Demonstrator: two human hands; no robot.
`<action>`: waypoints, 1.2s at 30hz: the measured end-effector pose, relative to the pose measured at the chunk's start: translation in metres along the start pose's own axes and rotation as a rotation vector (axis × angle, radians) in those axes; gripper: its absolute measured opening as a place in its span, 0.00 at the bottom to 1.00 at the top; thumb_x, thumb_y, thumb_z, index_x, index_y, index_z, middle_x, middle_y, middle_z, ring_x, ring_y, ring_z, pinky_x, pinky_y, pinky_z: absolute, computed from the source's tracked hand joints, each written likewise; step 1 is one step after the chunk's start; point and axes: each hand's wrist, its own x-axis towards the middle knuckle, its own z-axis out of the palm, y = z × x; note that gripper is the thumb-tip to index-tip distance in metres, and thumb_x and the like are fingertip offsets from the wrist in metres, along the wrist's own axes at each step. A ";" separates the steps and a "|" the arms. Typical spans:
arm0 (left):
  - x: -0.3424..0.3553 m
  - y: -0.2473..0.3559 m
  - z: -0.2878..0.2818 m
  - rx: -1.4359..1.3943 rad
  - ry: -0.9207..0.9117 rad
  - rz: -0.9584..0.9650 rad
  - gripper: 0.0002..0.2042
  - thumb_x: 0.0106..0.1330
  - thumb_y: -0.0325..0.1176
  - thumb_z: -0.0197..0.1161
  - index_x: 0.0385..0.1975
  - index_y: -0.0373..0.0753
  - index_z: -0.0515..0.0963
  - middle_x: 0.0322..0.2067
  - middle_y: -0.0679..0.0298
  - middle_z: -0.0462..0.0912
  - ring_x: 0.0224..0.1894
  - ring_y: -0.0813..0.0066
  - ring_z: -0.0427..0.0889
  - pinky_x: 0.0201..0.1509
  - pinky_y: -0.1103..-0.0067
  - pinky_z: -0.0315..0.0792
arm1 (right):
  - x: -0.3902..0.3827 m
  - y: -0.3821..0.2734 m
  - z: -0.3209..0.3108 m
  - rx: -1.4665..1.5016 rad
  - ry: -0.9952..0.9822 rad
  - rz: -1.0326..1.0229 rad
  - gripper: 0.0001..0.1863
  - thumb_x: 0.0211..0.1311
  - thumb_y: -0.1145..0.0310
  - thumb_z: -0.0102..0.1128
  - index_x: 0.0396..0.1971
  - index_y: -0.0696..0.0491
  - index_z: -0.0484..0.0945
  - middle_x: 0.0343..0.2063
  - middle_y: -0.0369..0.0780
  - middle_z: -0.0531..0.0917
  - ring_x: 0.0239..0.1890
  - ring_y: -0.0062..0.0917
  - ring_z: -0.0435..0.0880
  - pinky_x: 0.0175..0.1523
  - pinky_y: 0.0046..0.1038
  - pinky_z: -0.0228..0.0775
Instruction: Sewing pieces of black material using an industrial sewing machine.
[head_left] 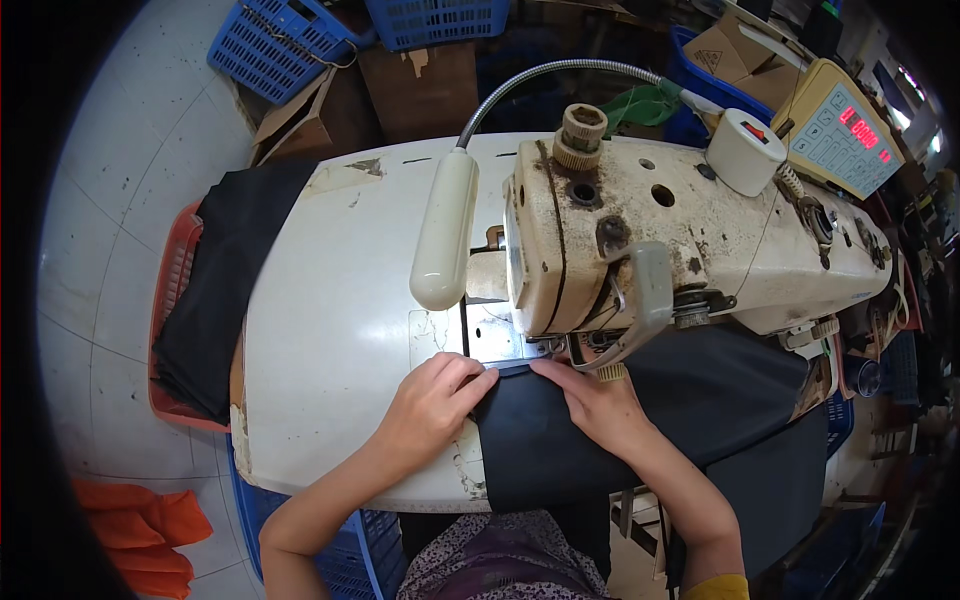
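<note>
A sheet of black fabric (535,450) lies across the front of a sewing machine (590,230) and hangs over the table edge toward me. At its upper left corner my left hand (430,405) is closed, with thumb and forefinger together on the edge of the cloth. My right hand (605,405) rests on the same fabric close to the presser foot, its thumb along the top edge. Its other fingertips are partly hidden behind the machine's head. Between the hands, the edge of the cloth meets the shiny metal needle plate (495,335).
A white lamp (447,235) on a bendy metal neck hangs left of the machine head. At the left, dark cloth (225,290) fills a red basket (172,395). Blue crates (280,45) stand behind; a control panel (840,130) sits at the far right. Orange cloth (145,535) lies lower left.
</note>
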 end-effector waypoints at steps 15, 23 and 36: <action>-0.010 0.005 -0.011 0.263 -0.004 0.027 0.18 0.45 0.24 0.65 0.40 0.36 0.81 0.41 0.60 0.77 0.45 0.61 0.76 0.50 0.67 0.70 | 0.001 -0.023 -0.013 -0.257 -0.315 -0.064 0.41 0.50 0.83 0.56 0.67 0.40 0.66 0.52 0.40 0.75 0.53 0.39 0.75 0.51 0.39 0.73; 0.016 0.006 -0.004 -0.029 -0.056 -0.356 0.04 0.56 0.26 0.65 0.28 0.36 0.77 0.39 0.61 0.77 0.43 0.61 0.74 0.52 0.70 0.63 | 0.004 -0.026 -0.014 -0.305 -0.390 -0.048 0.45 0.49 0.83 0.56 0.70 0.37 0.60 0.53 0.39 0.74 0.53 0.39 0.75 0.49 0.39 0.73; 0.027 -0.020 0.005 -0.411 -0.181 -0.088 0.04 0.61 0.29 0.65 0.31 0.39 0.75 0.34 0.65 0.79 0.40 0.70 0.76 0.50 0.75 0.59 | -0.006 -0.015 -0.008 -0.180 -0.129 -0.076 0.33 0.48 0.82 0.59 0.58 0.43 0.76 0.51 0.38 0.80 0.50 0.39 0.79 0.52 0.40 0.74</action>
